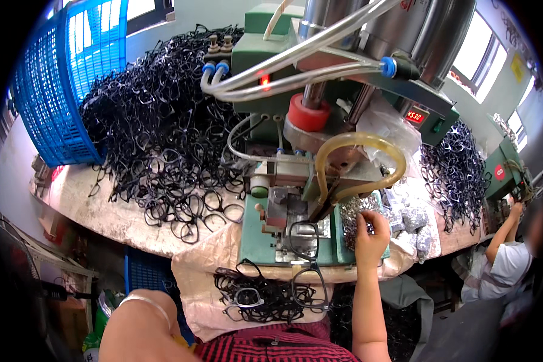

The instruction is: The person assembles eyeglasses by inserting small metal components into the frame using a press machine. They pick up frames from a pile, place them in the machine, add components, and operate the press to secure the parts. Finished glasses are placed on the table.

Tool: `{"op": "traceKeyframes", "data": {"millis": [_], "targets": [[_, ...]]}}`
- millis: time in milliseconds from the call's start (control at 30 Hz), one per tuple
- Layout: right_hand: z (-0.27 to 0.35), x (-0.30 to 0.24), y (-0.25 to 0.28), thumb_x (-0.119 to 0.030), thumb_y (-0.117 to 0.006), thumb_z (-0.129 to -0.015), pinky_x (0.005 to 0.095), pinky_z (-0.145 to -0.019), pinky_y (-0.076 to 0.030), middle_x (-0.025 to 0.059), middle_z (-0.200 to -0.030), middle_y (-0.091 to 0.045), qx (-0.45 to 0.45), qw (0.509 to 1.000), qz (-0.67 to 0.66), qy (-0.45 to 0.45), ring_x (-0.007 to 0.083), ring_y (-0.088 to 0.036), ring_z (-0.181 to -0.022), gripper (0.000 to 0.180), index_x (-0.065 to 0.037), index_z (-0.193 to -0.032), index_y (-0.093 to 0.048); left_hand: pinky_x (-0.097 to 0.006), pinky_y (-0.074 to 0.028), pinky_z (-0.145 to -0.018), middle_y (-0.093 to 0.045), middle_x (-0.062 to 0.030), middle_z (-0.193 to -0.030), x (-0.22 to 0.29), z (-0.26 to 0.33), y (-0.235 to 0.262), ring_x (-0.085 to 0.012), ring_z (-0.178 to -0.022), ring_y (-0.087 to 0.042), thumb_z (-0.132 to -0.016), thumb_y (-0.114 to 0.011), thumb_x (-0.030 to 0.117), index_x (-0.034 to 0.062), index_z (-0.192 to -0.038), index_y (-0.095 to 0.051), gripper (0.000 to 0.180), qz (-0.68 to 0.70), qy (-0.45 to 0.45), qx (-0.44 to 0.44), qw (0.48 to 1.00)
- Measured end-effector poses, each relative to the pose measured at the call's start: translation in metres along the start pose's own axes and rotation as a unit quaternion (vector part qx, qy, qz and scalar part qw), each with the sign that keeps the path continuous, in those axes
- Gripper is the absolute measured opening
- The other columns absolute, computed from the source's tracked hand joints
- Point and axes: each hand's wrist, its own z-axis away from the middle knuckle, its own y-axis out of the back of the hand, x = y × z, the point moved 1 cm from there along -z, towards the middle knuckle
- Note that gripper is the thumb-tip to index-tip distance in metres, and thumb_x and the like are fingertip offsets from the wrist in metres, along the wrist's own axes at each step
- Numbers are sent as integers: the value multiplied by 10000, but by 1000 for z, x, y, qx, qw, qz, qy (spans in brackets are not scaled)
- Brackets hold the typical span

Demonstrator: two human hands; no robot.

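My right hand is above a green tray of small shiny metal parts, beside the machine base. Its thumb and fingertips press together, and whatever is between them is too small to make out. A black eyeglass frame stretches from the machine's metal fixture over the front edge of the base, touched by neither hand. At the lower left, my left hand bends down past a pale wristband, its fingers hidden. Nearer my lap is a pile of dark eyeglass frames with one greyish frame on top.
A green press with clear hoses and a yellowish tube loop stands ahead. Heaped black eyeglass frames cover the left table beside a blue crate. More frames and small bags lie right. Another person works far right.
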Motion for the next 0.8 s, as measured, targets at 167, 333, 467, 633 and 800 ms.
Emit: {"op": "traceKeyframes", "data": {"millis": [167,333,467,633,800], "targets": [[-2,-6,-20,-20,-735,-783,337,-784,-490,103,-869,-685,-26,997,-77,2,243,-642,-831,105,-20,-882,-701,-324,-512,-657,-636,-172,-842,35,88,14,-278,-750,-621,-963,-482,66,-54,-858,-662,241,-363,186,190,893],[5,-2,0,7,-722,-763,348,-784,-488,102,-864,-680,13,999,-40,-8,256,-637,-834,115,-11,-873,-692,-367,-465,-692,-545,-48,-757,-54,201,100,-249,-792,-559,-713,-675,-6,135,-816,-759,193,-821,390,285,304],[33,8,29,17,-728,-748,332,-787,-484,89,-854,-676,17,997,-35,-63,229,-635,-832,118,-9,-857,-689,-399,-467,-698,-523,-87,-798,-69,250,123,-291,-802,-535,-675,-682,35,100,-780,-735,134,-831,430,237,259],[27,-35,43,28,-738,-730,315,-793,-488,83,-864,-681,-40,988,-139,-60,217,-641,-852,132,-11,-850,-698,-362,-475,-885,-624,-142,-1157,-40,208,114,-280,-1036,-587,-815,-696,16,45,-959,-715,149,-845,298,320,306],[-8,-91,2,0,-724,-718,353,-788,-502,98,-870,-681,-95,969,-214,80,264,-653,-855,148,-34,-860,-700,-232,-419,-547,-547,-2,-708,-43,214,109,-88,-595,-487,-1069,-408,297,69,-1134,-557,280,-465,147,686,540]]}}
